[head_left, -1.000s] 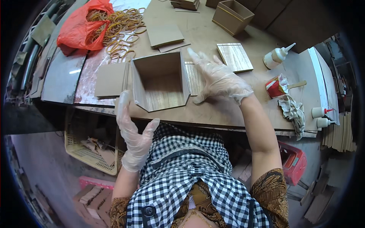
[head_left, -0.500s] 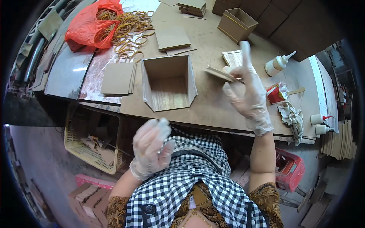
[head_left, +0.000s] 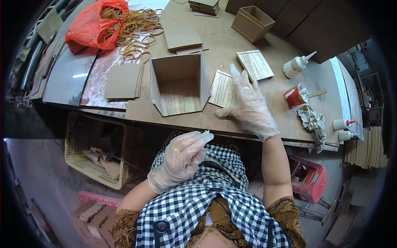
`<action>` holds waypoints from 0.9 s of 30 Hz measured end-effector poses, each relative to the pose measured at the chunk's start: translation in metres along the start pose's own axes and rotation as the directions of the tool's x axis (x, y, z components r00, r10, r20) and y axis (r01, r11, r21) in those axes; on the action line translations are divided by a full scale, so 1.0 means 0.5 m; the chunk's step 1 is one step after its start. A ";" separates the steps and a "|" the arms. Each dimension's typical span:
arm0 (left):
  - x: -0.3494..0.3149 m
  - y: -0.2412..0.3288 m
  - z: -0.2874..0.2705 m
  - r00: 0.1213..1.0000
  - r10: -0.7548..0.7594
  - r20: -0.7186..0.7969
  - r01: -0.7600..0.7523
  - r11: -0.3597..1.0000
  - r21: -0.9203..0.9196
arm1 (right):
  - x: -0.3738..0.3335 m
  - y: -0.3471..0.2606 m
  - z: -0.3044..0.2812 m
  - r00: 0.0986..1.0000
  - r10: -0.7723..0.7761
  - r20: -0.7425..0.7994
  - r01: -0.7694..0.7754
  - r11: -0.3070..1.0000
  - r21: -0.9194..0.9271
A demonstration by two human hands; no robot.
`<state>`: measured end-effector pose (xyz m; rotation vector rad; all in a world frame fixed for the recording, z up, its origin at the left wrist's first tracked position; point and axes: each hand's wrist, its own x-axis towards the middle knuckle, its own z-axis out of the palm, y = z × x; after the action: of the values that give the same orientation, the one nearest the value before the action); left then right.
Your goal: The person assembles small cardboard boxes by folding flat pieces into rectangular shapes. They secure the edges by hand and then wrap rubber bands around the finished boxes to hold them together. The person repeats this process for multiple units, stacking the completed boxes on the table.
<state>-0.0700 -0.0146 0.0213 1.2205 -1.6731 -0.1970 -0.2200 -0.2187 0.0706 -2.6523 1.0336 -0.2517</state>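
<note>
Brown tabletop; open box; right hand spread beside wood-grain panel.

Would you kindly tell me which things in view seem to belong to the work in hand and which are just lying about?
Likely part of it:
open box nearest the person
wood-grain panel by the right hand
large nozzle bottle, perhaps
rubber bands, perhaps

Apparently just lying about:
crumpled rag
yellowish plastic crate

Two hands, two open boxes, three bottles — one red bag, one rag.
</note>
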 end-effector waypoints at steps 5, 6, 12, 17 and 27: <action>-0.007 0.000 0.002 1.000 -0.029 -0.004 0.028 1.000 -0.010 | 0.025 0.003 -0.020 0.994 -0.022 0.109 0.028 0.998 -0.057; -0.006 0.001 0.000 0.999 -0.039 0.004 0.039 0.999 -0.017 | 0.030 0.000 -0.025 0.991 -0.038 0.125 0.050 0.994 -0.094; -0.011 0.001 0.002 0.997 -0.071 0.010 0.071 0.996 -0.055 | 0.045 0.027 -0.009 0.912 -0.409 -0.036 0.375 0.865 -0.333; -0.009 0.003 -0.001 0.996 -0.094 -0.004 0.092 0.987 -0.129 | 0.036 0.013 -0.054 0.853 -0.480 -0.208 0.337 0.808 -0.483; 0.062 0.049 -0.044 0.815 -0.505 0.284 0.435 0.210 -0.876 | -0.107 -0.145 -0.096 0.738 0.539 -0.405 0.304 0.270 0.914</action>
<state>-0.0671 -0.0185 0.0665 0.7367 -0.7327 -1.3136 -0.2256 -0.1407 0.1362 -1.2208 0.7845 -1.4039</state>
